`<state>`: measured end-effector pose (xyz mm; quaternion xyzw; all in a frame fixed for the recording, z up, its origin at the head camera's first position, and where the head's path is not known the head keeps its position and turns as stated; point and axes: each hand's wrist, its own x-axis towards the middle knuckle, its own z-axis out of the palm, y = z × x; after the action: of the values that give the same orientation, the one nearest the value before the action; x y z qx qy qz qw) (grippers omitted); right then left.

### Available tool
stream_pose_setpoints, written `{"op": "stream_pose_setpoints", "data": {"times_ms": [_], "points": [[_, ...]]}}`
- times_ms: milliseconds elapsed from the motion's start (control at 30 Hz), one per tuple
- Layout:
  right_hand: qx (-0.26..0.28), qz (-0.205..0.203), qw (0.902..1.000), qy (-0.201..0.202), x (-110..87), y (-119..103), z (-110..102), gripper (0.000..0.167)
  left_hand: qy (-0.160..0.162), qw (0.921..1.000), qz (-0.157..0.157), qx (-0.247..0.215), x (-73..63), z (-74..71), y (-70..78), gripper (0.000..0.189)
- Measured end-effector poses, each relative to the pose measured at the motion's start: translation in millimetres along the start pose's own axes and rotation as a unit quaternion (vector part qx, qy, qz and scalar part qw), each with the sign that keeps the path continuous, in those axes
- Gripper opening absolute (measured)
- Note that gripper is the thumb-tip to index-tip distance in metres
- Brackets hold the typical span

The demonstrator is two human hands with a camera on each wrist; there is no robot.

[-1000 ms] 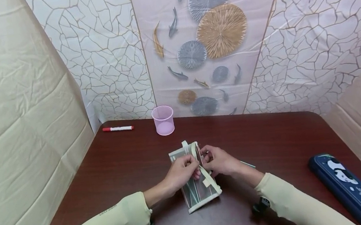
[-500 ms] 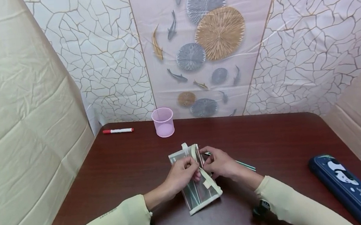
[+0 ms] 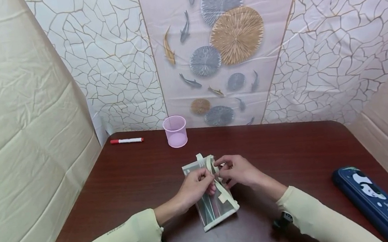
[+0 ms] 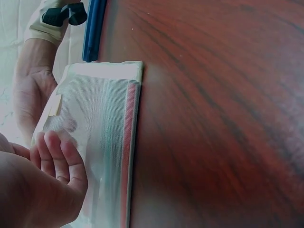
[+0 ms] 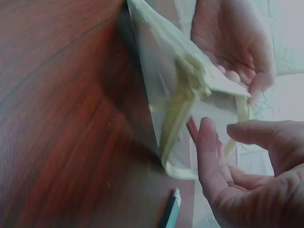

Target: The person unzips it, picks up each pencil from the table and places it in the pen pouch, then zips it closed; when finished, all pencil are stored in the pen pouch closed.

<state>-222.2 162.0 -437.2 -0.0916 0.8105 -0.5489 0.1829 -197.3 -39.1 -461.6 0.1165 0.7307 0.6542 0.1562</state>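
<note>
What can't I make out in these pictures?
Contents of pouch: blurred behind its mesh, left wrist view.
Left hand: partly cut off by left edge, left wrist view.
Pencil: cut off by bottom edge, right wrist view.
Case: cut off by bottom edge, head view.
Sleeve lettering: too small, head view.

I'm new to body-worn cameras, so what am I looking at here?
There is no machine: these are a person's bare hands. The wide picture comes from a head-worn camera; the two closer ones come from a camera on each wrist. On the dark table lie a red-and-white marker and a dark blue case; a light purple cup stands near the far edge. The left hand pinches the edge of a see-through pouch, with long, thin things inside. The right hand is at the pouch's opening; whether it grips anything is hard to tell. The right wrist picture also shows a green stick nearby.
</note>
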Motion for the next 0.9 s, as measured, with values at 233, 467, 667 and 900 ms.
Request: {"op": "stream_pose_setpoints", "data": {"times_ms": [233,467,667,900], "points": [[-0.004,-0.016,0.9990,0.042,1.8,6.5,-23.5,0.035,0.006,1.0000,-0.002,0.000,-3.6,-1.8,0.0,0.020],[-0.058,-0.015,0.9958,0.069,9.5,22.7,-57.6,0.037,0.006,1.0000,0.002,0.003,-4.0,-4.6,-1.3,0.020],[-0.097,-0.004,0.9949,0.024,18.6,39.7,-84.6,0.039,0.006,1.0000,0.000,-0.001,-4.7,-7.1,-3.0,0.020],[-0.167,-0.030,0.9818,-0.086,21.4,54.5,-106.9,0.038,0.003,1.0000,0.000,-0.004,-7.0,-8.1,-0.6,0.019]]}}
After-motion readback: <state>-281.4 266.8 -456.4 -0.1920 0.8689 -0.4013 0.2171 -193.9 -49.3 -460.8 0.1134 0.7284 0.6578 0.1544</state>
